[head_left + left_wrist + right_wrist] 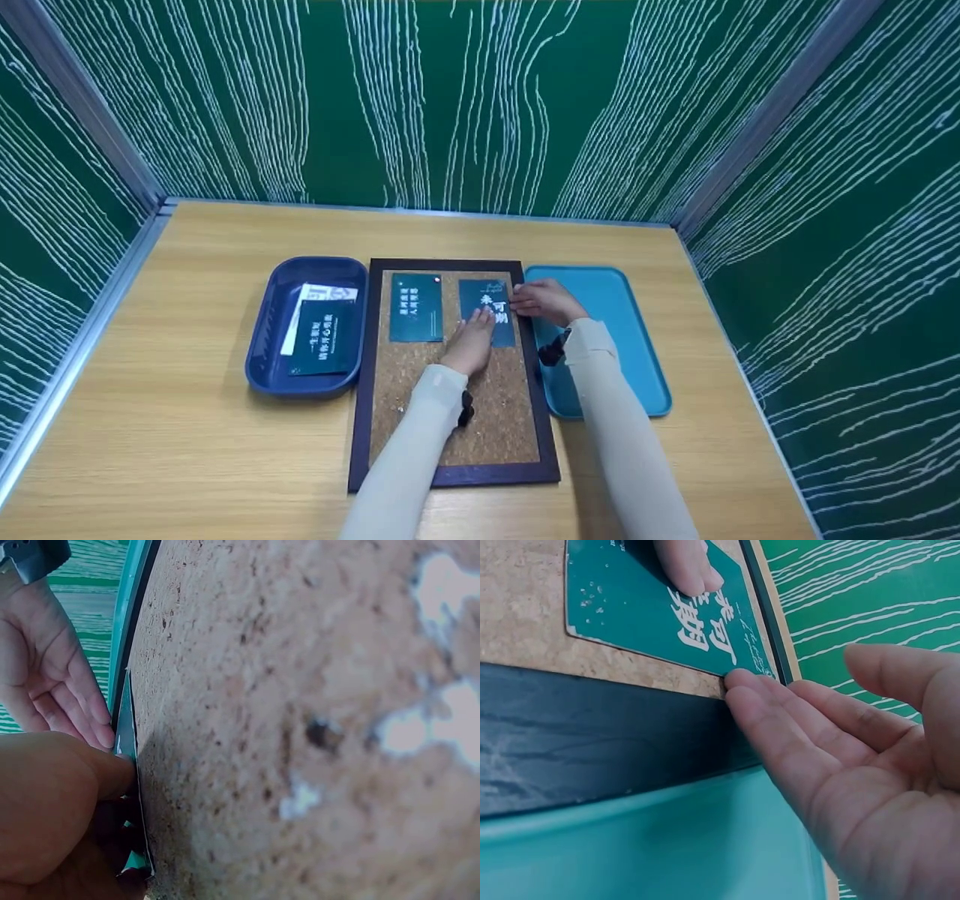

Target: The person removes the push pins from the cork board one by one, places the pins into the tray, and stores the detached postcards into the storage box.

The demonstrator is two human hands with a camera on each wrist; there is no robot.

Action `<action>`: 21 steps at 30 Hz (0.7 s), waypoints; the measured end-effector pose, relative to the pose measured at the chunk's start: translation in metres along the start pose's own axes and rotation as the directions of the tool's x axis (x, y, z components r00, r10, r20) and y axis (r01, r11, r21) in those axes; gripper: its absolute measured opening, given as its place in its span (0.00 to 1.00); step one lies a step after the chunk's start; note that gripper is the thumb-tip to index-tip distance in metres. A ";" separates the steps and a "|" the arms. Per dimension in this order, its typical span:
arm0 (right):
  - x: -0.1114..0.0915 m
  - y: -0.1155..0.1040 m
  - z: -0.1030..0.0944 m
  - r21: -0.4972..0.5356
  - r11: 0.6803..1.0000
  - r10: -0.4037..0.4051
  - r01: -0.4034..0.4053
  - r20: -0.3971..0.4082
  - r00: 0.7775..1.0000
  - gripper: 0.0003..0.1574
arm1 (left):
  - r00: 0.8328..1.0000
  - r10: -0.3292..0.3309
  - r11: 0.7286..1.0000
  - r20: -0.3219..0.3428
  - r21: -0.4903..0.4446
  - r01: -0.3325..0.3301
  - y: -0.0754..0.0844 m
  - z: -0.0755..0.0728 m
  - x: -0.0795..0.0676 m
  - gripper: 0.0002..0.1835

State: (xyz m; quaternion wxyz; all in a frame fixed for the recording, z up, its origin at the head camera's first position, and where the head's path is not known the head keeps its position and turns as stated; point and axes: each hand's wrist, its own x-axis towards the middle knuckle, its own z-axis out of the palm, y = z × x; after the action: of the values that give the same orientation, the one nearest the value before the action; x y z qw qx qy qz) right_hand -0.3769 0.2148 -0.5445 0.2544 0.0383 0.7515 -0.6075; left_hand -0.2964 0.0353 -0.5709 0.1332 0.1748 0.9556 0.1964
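A dark green card with white lettering (pixel 504 333) lies at the top right of a framed cork board (pixel 420 375). My left hand (pixel 470 342) rests on this card, fingertips on its face beside the lettering. Straight fingers of my right hand (pixel 855 735) reach over the dark frame and touch the card's edge near one corner; its thumb stands apart. To the left, a second green card (pixel 416 309) is on the cork, with a small shiny dot at its upper right corner. Part of the first card is hidden under my left hand.
Left of the board stands a dark blue bin (pixel 259 360) holding another green card (pixel 322 346) over white printed paper (pixel 294 319). A light blue tray (pixel 630 337) lies to the right, below my right forearm. Green panels (pixel 480 112) enclose the wooden table (pixel 180 435).
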 end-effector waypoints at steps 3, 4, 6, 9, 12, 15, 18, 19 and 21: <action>0.000 0.000 0.000 0.004 1.000 0.003 -0.003 -0.009 1.000 0.26 | 1.000 0.013 1.000 -0.015 0.006 -0.013 0.000 0.000 -0.001 0.26; 0.001 0.000 0.000 0.009 1.000 0.006 -0.006 -0.014 1.000 0.26 | 1.000 0.018 1.000 -0.020 0.006 -0.017 0.000 0.000 -0.001 0.26; 0.001 0.000 0.000 0.018 1.000 0.010 -0.010 -0.023 1.000 0.26 | 0.999 0.026 1.000 -0.032 0.008 -0.026 0.000 0.000 -0.002 0.26; 0.001 0.001 0.000 0.028 1.000 0.011 -0.010 -0.036 0.999 0.26 | 0.998 0.034 0.999 -0.044 0.005 -0.034 0.000 0.000 -0.003 0.25; 0.001 0.001 0.001 0.037 0.999 0.010 -0.009 -0.043 0.999 0.26 | 0.998 0.038 0.999 -0.047 0.008 -0.038 -0.001 0.001 -0.003 0.25; 0.001 0.002 0.002 0.051 0.999 0.016 -0.013 -0.053 0.998 0.25 | 0.998 0.037 0.999 -0.043 0.004 -0.037 -0.002 0.001 -0.003 0.25; 0.001 0.003 0.002 0.059 0.998 0.020 -0.017 -0.050 0.999 0.25 | 0.999 0.030 1.000 -0.037 -0.006 -0.030 -0.002 0.001 -0.003 0.26; 0.001 0.003 0.002 0.062 0.998 0.023 -0.020 -0.052 0.998 0.25 | 0.999 0.027 1.000 -0.037 -0.011 -0.028 -0.002 0.001 -0.002 0.26; 0.001 0.003 0.003 0.061 0.998 0.028 -0.024 -0.062 0.998 0.24 | 0.999 0.024 0.999 -0.038 -0.020 -0.025 -0.002 0.001 -0.001 0.26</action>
State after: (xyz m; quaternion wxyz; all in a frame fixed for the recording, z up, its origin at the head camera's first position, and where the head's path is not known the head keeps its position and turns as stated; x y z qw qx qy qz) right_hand -0.3759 0.2130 -0.5484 0.2373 0.0746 0.7400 -0.6249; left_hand -0.2958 0.0336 -0.5724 0.1143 0.1813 0.9537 0.2110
